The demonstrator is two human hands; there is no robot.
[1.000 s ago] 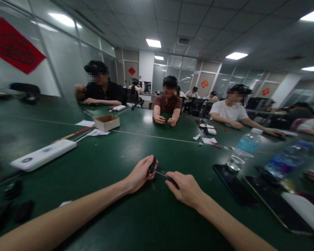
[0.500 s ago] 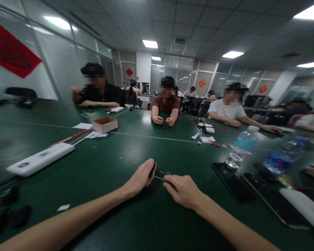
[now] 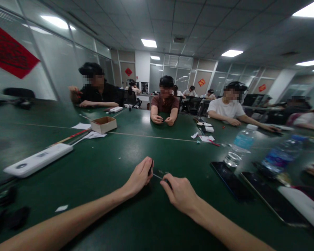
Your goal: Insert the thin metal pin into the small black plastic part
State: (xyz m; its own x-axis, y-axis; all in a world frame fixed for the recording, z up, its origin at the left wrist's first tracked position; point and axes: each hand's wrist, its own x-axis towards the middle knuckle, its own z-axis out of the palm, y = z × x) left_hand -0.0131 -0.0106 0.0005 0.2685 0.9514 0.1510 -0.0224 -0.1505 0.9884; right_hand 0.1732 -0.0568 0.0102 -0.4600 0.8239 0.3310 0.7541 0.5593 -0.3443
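Note:
Fingers of my left hand are wrapped round a small black object, of which only a dark edge shows. In the closed fingers of my right hand is a screwdriver with a thin metal shaft; its dark handle is mostly hidden by the fingers. The shaft points left and its tip meets the black object or ends right beside it; I cannot tell which. Both hands are just above the green table. A small clear piece lies just beyond the shaft.
On the right stand two water bottles beside two dark phones. A white power bank-like device, an open cardboard box and black pieces lie on the left. Several people sit around, one opposite me.
My right hand has turned slightly, with its thumb and fingers shifted on the handle. My left hand keeps its hold on the black object. The whole view has moved a little.

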